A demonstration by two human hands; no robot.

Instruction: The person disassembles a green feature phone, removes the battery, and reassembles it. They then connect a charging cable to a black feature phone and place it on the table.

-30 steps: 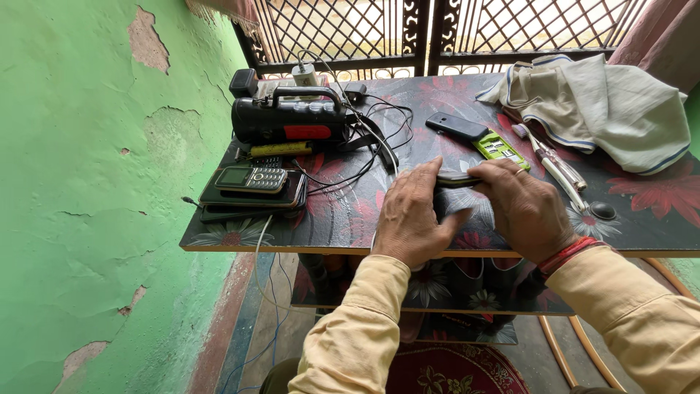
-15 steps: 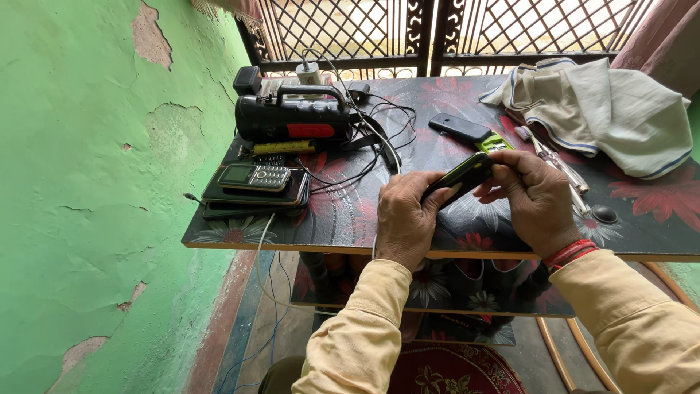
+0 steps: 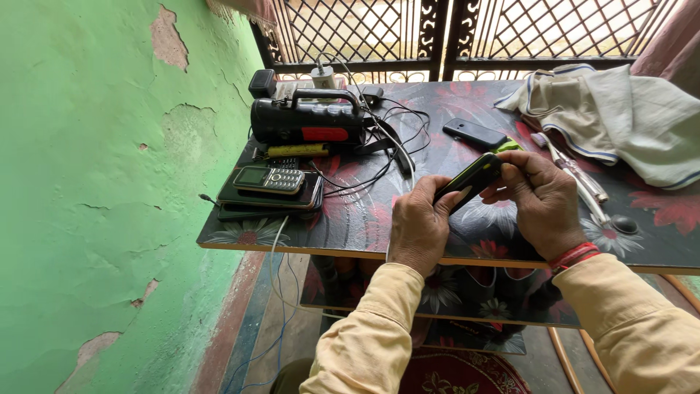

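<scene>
The green wall (image 3: 95, 182) on the left, its paint peeling in patches, is the biggest thing here, and a dark metal lattice grille (image 3: 437, 29) runs behind the table. The table (image 3: 350, 226) itself has a dark top printed with red and white flowers, and a lower shelf shows beneath its front edge. A crumpled pale cloth with blue trim (image 3: 620, 117) lies on the far right of the top. At the far left sits a black lantern-style torch with a carry handle and a red panel (image 3: 310, 120), with black cables (image 3: 386, 157) looping out from it. In front of the torch a small keypad phone (image 3: 268, 179) rests on a stack of flat dark devices. Another dark phone (image 3: 474, 133) lies alone toward the middle back. Over the front edge, both hands in pale yellow sleeves hold a slim black phone with a green edge (image 3: 470, 179), tilted up off the table. The left hand (image 3: 419, 222) is curled around its lower end, and the right hand (image 3: 536, 197), a red thread at its wrist, pinches the upper end with its fingertips.
</scene>
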